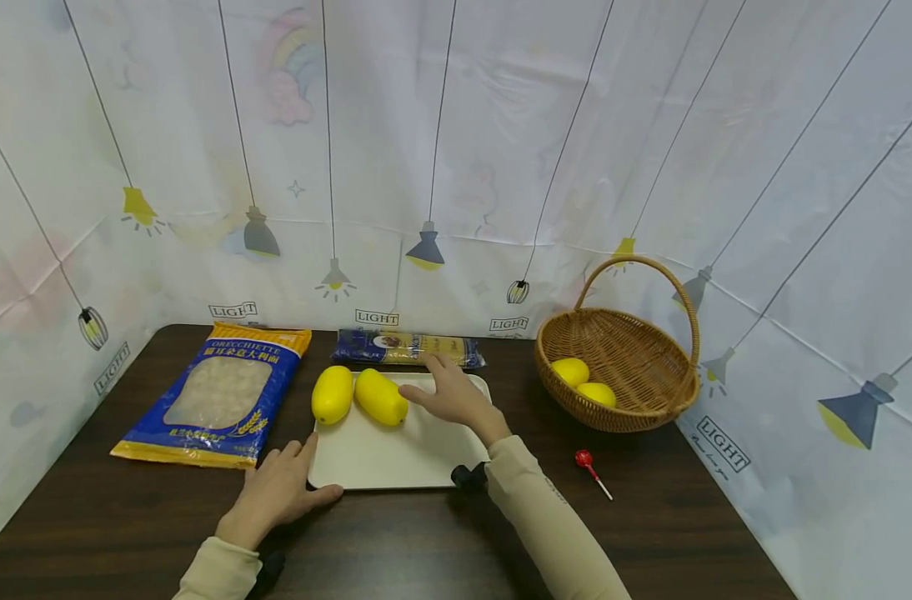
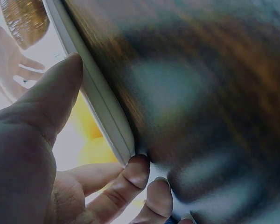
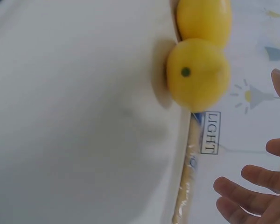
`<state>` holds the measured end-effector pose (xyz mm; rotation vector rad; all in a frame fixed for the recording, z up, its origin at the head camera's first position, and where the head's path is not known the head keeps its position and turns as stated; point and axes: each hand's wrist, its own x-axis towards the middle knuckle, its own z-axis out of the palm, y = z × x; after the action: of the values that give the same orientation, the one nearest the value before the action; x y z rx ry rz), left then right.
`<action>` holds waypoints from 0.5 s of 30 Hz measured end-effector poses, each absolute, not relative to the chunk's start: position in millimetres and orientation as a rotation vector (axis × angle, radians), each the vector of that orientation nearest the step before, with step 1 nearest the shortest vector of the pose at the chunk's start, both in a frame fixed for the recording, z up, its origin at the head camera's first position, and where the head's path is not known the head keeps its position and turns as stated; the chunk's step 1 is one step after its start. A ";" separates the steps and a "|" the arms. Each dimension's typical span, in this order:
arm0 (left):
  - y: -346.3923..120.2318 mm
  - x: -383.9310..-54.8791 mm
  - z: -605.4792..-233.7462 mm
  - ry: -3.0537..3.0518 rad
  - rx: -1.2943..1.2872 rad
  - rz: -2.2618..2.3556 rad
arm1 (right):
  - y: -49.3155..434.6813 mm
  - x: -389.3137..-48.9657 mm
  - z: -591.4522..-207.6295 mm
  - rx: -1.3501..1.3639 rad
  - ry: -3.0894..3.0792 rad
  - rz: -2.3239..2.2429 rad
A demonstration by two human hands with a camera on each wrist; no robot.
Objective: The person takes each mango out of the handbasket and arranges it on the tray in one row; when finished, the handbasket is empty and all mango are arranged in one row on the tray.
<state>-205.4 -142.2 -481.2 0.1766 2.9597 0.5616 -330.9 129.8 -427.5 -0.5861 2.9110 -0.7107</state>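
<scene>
- Behind everything, we've got a pale backdrop (image 1: 501, 150) printed with hanging lamps and the word "LIGHT".
- Below it, we're looking at a dark wooden tabletop (image 1: 681, 542).
- Over on the right sits our wicker basket (image 1: 602, 419), handle arching up.
- To the left, we have a blue-and-yellow bag (image 1: 219, 392) marked "ORECCHIETTE", lying flat.
- Centre stage, the white tray (image 1: 403, 458) rests on the tabletop, right in front of us!
- Now the hands: our left hand (image 1: 279, 483) holds the tray's near left corner, thumb along the near rim; our right hand (image 1: 452, 392) is released, fingers spread above the far right of the tray.
- Just behind the tray, we spot a long pasta packet (image 1: 381, 346).
- Two yellow fruits (image 1: 381, 397) lie side by side at the tray's far left, and we count two yellow pieces (image 1: 597, 394) inside the basket.
- Smallest of all, our red lollipop (image 1: 584, 458) lies near the basket.
</scene>
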 end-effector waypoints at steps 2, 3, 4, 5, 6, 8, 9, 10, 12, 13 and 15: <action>-142.4 -205.0 -481.2 2.960 0.179 0.561 | 136.0 -329.7 -422.7 -0.585 2.929 -0.708; -142.4 -204.9 -481.0 2.960 0.179 0.561 | 139.1 -329.0 -420.3 -0.588 2.939 -0.712; -142.5 -204.9 -480.7 2.960 0.179 0.562 | 142.2 -328.6 -418.0 -0.592 2.948 -0.716; -142.5 -204.9 -480.4 2.959 0.179 0.562 | 145.3 -328.2 -415.9 -0.595 2.962 -0.709; -142.6 -204.8 -480.1 2.957 0.178 0.561 | 148.4 -327.9 -413.9 -0.603 2.971 -0.709; -142.5 -204.9 -479.2 2.955 0.176 0.558 | 154.6 -327.1 -410.0 -0.619 2.992 -0.705; -142.4 -204.9 -478.8 2.954 0.175 0.557 | 157.6 -326.9 -408.3 -0.619 3.002 -0.701; -142.3 -204.9 -478.4 2.952 0.174 0.554 | 160.6 -326.6 -406.6 -0.621 3.014 -0.689; -142.0 -204.9 -477.7 2.948 0.171 0.552 | 167.0 -326.4 -403.3 -0.617 3.028 -0.685; -141.8 -205.0 -477.4 2.947 0.170 0.551 | 170.3 -326.5 -401.8 -0.613 3.034 -0.682; -141.4 -204.9 -477.1 2.945 0.167 0.554 | 177.2 -326.6 -398.8 -0.605 3.044 -0.679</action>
<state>-204.9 -141.4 -477.1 0.1667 2.9451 0.5535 -326.6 177.2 -398.8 -0.6054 3.0445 -0.6789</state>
